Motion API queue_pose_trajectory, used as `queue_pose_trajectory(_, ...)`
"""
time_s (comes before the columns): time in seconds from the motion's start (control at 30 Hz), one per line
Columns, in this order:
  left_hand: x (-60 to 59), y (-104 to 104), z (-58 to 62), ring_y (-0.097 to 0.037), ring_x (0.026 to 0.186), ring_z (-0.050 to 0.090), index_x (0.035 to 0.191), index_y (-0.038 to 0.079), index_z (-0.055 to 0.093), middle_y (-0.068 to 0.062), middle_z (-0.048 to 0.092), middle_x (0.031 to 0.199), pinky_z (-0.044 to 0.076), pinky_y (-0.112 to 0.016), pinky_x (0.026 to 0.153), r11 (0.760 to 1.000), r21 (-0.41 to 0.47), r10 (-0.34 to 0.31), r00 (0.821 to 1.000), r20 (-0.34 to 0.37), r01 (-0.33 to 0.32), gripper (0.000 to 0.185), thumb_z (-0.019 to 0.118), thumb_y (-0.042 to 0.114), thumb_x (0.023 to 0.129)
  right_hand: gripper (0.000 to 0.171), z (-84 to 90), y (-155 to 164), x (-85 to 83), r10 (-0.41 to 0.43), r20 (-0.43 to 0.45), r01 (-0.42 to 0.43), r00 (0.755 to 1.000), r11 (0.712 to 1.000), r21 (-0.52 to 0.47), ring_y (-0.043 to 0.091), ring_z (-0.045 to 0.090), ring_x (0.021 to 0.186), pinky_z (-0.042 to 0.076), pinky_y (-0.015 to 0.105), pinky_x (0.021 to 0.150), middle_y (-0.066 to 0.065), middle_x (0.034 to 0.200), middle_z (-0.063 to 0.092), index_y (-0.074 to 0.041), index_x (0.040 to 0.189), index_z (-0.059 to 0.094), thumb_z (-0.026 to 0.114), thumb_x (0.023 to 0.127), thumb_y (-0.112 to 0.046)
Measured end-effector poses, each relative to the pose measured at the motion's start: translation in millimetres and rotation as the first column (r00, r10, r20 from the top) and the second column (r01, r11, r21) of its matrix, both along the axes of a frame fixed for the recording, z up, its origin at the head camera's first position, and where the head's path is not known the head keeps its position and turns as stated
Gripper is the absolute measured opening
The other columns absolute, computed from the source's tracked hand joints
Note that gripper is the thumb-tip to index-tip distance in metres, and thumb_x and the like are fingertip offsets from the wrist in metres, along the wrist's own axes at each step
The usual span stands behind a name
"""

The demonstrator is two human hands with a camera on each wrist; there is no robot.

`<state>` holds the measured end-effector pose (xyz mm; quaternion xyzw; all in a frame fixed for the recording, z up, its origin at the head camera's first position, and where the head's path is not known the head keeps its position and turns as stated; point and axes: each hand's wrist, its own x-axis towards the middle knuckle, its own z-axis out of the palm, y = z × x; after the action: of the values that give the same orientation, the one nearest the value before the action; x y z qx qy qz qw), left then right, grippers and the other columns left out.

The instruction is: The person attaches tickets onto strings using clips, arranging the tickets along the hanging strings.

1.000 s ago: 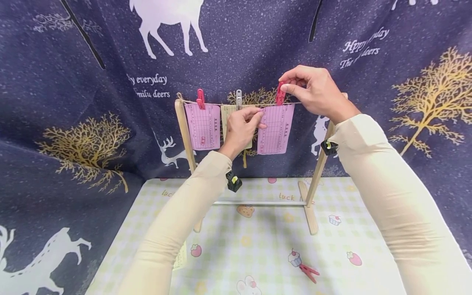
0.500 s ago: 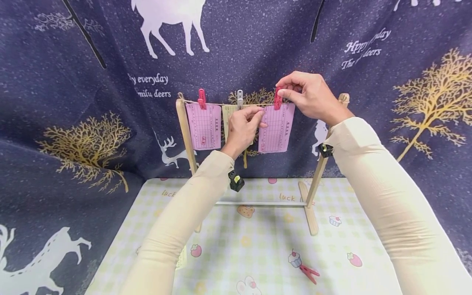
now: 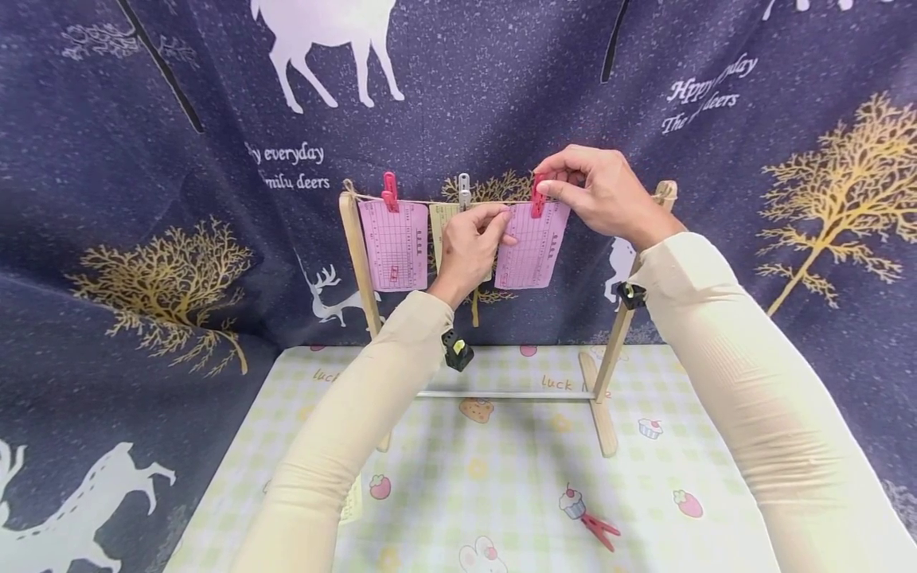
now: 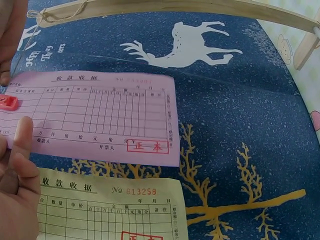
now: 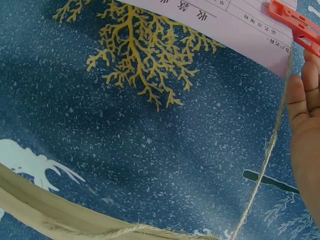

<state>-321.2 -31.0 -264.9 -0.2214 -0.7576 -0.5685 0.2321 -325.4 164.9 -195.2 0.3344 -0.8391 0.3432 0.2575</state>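
Bright even light, soft shadows under rack on surface (image 3: 501, 477); head view bowed at edges; wrist views sharp, no glare.

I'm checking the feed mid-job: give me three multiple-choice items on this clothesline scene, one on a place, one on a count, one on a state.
1. Where does the loose red clothespin lie?
A on the checked tablecloth
B on the string
C in the left hand

2. How many slips hang on the string?
A two
B three
C five

3. What is the right hand doing?
A resting flat
B pinching the red clothespin on the right pink slip
C holding the frame post

Key: 1 A, it lies near the cupcake print; 2 B, two pink, one yellowish; 3 B, fingertips squeeze that pin.
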Motion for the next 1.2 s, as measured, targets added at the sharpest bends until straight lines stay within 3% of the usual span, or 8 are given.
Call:
queue_pose_trajectory(0.2,1.0,-1.7,-1.0,-0.015,0.073,0.073,0.111,0.001,0.074,-0.011,0.076,0.093,0.054,-0.023,0.074,1.000,0.010,0.010,0.999,0.046,-0.011,0.019,0.066,0.012,0.097,0.024,-1.3,0.2,1.8,-0.004,0.015,0.003,1.000,0.998,0.064,0.006,0.053,0.073,0.040,0.016,0.066,0.011,0.091,0.065,0.002,0.114,0.071,0.073,0.092,-0.006)
queue_pose_trajectory(0.33,3.3,-4.2,-1.4,-0.016,0.074,0.074,0.112,0.001,0.074,-0.011,0.076,0.097,0.055,-0.023,0.074,0.999,0.027,0.016,0.998,0.057,-0.018,0.020,0.068,0.012,0.096,0.028,-1.9,1.4,2.8,-0.024,0.030,0.020,0.999,0.995,0.103,0.011,0.053,0.076,0.039,0.018,0.067,0.011,0.094,0.066,0.000,0.119,0.070,0.072,0.093,-0.010)
queue_pose_trajectory(0.5,6.1,-11.3,-8.8,-0.017,0.075,0.074,0.112,0.000,0.074,-0.012,0.076,0.095,0.050,-0.017,0.058,0.999,0.034,0.027,0.997,0.074,-0.029,0.022,0.071,0.013,0.094,0.040,-1.9,6.1,7.5,-0.031,0.054,0.023,0.998,0.991,0.133,0.023,0.057,0.087,0.043,0.025,0.075,0.015,0.106,0.066,-0.001,0.130,0.064,0.072,0.093,-0.012)
queue_pose_trajectory(0.63,9.9,-22.8,-19.2,-0.017,0.074,0.074,0.111,0.000,0.074,-0.013,0.076,0.093,0.043,-0.016,0.050,1.000,0.010,0.029,0.996,0.089,-0.030,0.022,0.071,0.014,0.094,0.046,-5.4,12.2,13.5,-0.027,0.010,0.026,1.000,0.995,0.092,0.025,0.058,0.102,0.045,0.026,0.087,0.014,0.117,0.065,-0.001,0.134,0.061,0.074,0.091,-0.010)
queue_pose_trajectory(0.73,13.8,-33.5,-26.8,-0.018,0.074,0.073,0.110,0.002,0.075,-0.014,0.075,0.092,0.044,-0.017,0.054,0.999,-0.022,0.025,0.996,0.088,-0.023,0.021,0.072,0.015,0.094,0.039,-11.2,16.5,20.1,-0.012,-0.069,0.013,0.998,1.000,0.014,0.018,0.058,0.098,0.044,0.020,0.087,0.012,0.113,0.067,-0.001,0.127,0.067,0.075,0.089,-0.005)
queue_pose_trajectory(0.87,21.0,-47.5,-36.6,-0.027,0.077,0.071,0.109,0.000,0.074,-0.015,0.075,0.091,0.046,-0.019,0.058,0.999,-0.030,-0.027,0.996,0.088,0.030,0.021,0.073,0.013,0.093,0.031,-26.7,22.3,32.6,0.033,-0.142,-0.042,0.989,0.998,-0.057,0.007,0.055,0.080,0.043,0.018,0.073,0.010,0.094,0.069,0.002,0.116,0.072,0.077,0.085,0.002)
queue_pose_trajectory(0.97,28.7,-56.1,-43.3,-0.028,0.079,0.070,0.110,-0.001,0.074,-0.012,0.075,0.093,0.047,-0.020,0.059,0.997,-0.043,-0.056,0.993,0.107,0.061,0.022,0.073,0.011,0.092,0.030,-44.6,27.4,42.0,0.070,-0.129,-0.079,0.989,0.995,-0.065,0.003,0.052,0.073,0.041,0.019,0.066,0.007,0.086,0.068,0.003,0.111,0.073,0.078,0.082,0.007)
queue_pose_trajectory(1.2,44.6,-71.5,-59.5,-0.014,0.078,0.063,0.111,0.003,0.074,-0.008,0.075,0.099,0.046,-0.022,0.066,0.991,-0.136,0.002,0.989,0.145,0.018,0.023,0.075,0.013,0.091,0.035,-92.3,36.5,60.4,0.192,-0.040,-0.192,0.981,0.981,-0.018,0.004,0.056,0.072,0.045,0.018,0.064,0.001,0.087,0.070,-0.001,0.107,0.074,0.078,0.075,0.013)
